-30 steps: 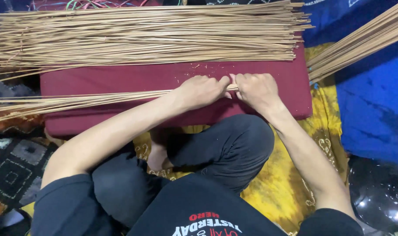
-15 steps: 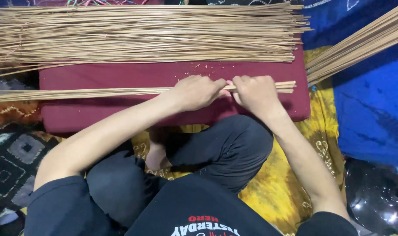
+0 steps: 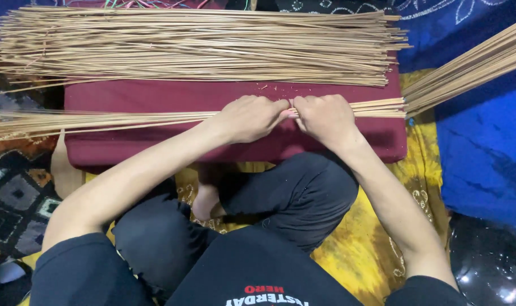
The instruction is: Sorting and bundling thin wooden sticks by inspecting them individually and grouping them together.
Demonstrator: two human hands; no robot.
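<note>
A thin bundle of long tan sticks [image 3: 116, 120] lies across a maroon cushion [image 3: 156, 147]. My left hand [image 3: 249, 117] and my right hand [image 3: 324, 118] both grip this bundle side by side near its middle, knuckles up, thumbs almost touching. The bundle's right ends [image 3: 383, 106] reach the cushion's right edge; its left ends fan out past the cushion's left side. A much larger pile of the same sticks [image 3: 201, 48] lies along the cushion's far edge.
Another sheaf of sticks [image 3: 468, 68] slants in from the upper right over blue cloth [image 3: 485, 141]. Yellow patterned cloth [image 3: 371, 226] lies under my crossed legs. A patterned rug [image 3: 14, 192] is at left, a shiny dark object [image 3: 490, 260] at lower right.
The held bundle has slid to the right: its right ends, first hidden under my hands, now stick out to the cushion's right edge. Both hands stay clenched on it.
</note>
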